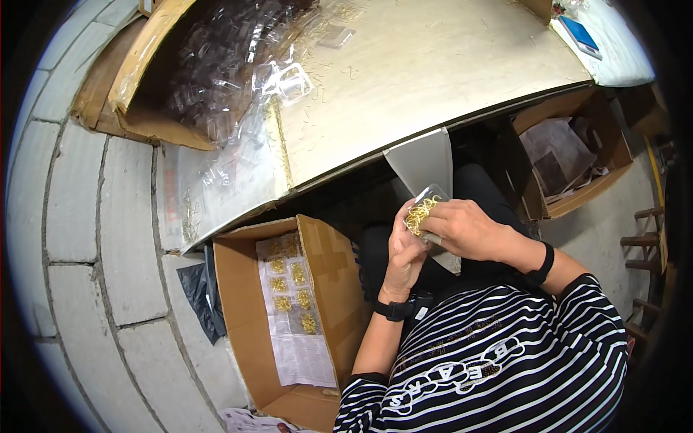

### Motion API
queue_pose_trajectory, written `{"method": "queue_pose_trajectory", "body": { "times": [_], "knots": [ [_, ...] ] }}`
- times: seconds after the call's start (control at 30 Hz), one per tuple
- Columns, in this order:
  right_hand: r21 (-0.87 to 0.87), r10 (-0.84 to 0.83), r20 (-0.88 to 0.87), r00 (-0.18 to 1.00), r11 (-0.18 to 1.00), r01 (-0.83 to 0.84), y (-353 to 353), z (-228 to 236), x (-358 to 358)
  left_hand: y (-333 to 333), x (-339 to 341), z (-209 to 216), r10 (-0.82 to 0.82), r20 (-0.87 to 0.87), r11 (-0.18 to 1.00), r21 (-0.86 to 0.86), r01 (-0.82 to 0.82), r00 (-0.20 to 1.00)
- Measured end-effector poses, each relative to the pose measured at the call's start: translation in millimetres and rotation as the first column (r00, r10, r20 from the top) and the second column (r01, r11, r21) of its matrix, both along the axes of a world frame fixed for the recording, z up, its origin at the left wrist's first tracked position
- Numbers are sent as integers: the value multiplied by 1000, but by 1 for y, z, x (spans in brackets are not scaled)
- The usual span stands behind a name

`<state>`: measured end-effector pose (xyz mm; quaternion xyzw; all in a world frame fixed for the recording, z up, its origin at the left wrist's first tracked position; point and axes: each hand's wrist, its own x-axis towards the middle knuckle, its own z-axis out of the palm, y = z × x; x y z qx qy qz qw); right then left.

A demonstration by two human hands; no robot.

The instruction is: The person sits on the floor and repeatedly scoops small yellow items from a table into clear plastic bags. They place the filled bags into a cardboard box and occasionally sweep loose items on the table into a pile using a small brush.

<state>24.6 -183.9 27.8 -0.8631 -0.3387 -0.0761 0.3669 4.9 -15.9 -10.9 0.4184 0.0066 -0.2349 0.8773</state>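
In front of my torso I hold a small clear plastic box [434,192] with a heap of gold-coloured metal hooks [419,216] in it. My left hand [404,254] is closed around its near left side. From the right, my right hand [465,229] has its fingers curled against the box beside the hooks; the fingertips are partly hidden. To the left of my left forearm stands an open cardboard box [328,270]. Several clear packs of gold hooks [282,302] lie in rows inside it on a printed sheet [303,361].
The pale worktable [447,79] ahead has loose hooks scattered on it. At its left, a large carton [155,47] spills clear plastic boxes [216,79]. A blue-topped scale [580,36] lies far right. Under the table sits another carton [586,200]. A black plastic bag [198,296] lies left.
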Motion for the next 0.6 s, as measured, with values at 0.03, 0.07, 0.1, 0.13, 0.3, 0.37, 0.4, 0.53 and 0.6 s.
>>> {"method": "queue_pose_trajectory", "body": {
  "times": [0.03, 0.07, 0.1, 0.13, 0.3, 0.37, 0.4, 0.53, 0.6],
  "knots": [
    [43, 15, 13, 1000, 999, -15, -1, 1, 0, 1, 0, -1, 13, -22, 998, -67, -15, 1000],
    [85, 32, 27, 999, 996, -34, -2, 3, 1, 2, 0, -1, 28, -44, 991, -133, -33, 999],
    [113, 6, 47, 999, 994, -11, -4, 5, 1, 3, 0, -1, 41, -67, 979, -198, -54, 997],
    [141, -20, 66, 998, 990, 10, -8, 7, 1, 3, 1, -1, 59, -77, 981, -182, -72, 995],
    [23, 82, 171, 982, 996, -87, -8, 4, -3, -4, 3, -13, 137, -59, 985, -99, -142, 989],
    [-86, 140, 187, 972, 988, -125, -3, 1, -5, -7, 2, -13, 160, -41, 986, -50, -162, 986],
    [-141, 168, 193, 967, 980, -142, 0, -1, -6, -8, 1, -12, 163, -42, 986, -36, -164, 986],
    [-141, 158, 254, 954, 982, -125, 5, -13, -7, -10, -1, -14, 189, -41, 982, 20, -189, 981],
    [-93, 152, 277, 949, 987, -131, 7, -14, -6, -8, -1, -17, 207, -43, 978, 43, -205, 977]
  ]
}}
